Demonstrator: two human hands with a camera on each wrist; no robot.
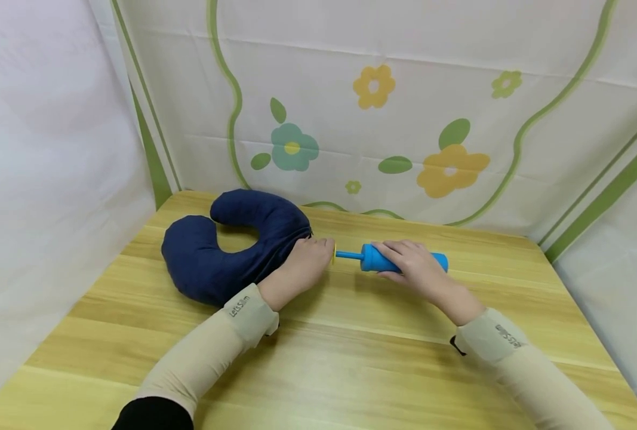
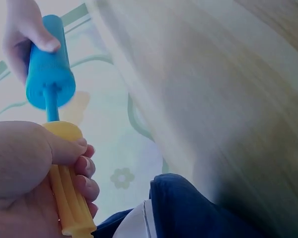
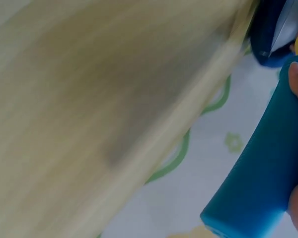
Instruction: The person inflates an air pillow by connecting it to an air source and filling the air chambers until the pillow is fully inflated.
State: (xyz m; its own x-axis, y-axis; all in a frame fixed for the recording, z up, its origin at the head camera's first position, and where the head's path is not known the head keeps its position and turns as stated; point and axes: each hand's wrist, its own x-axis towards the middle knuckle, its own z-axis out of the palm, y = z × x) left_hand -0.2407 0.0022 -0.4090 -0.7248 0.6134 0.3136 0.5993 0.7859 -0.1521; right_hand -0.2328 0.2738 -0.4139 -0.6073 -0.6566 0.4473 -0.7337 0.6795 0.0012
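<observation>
A hand air pump with a blue barrel [image 1: 371,258] is held level between both hands, close over the table. My left hand [image 1: 308,261] grips its ribbed yellow end [image 2: 69,191], fingers curled round it beside the pillow. My right hand [image 1: 417,267] wraps round the blue barrel, thumb along its side. Between the two parts a thin blue rod [image 1: 348,255] shows. A navy U-shaped neck pillow [image 1: 200,263] lies at the left, against my left hand. In the left wrist view its cover parts over a pale inner layer [image 2: 134,223]; the yellow end's tip points toward it.
The wooden table [image 1: 350,358] runs back to a white curtain [image 1: 323,71] printed with flowers and green lines. More white cloth [image 1: 44,197] hangs along the left side, and another sheet [image 1: 619,269] along the right.
</observation>
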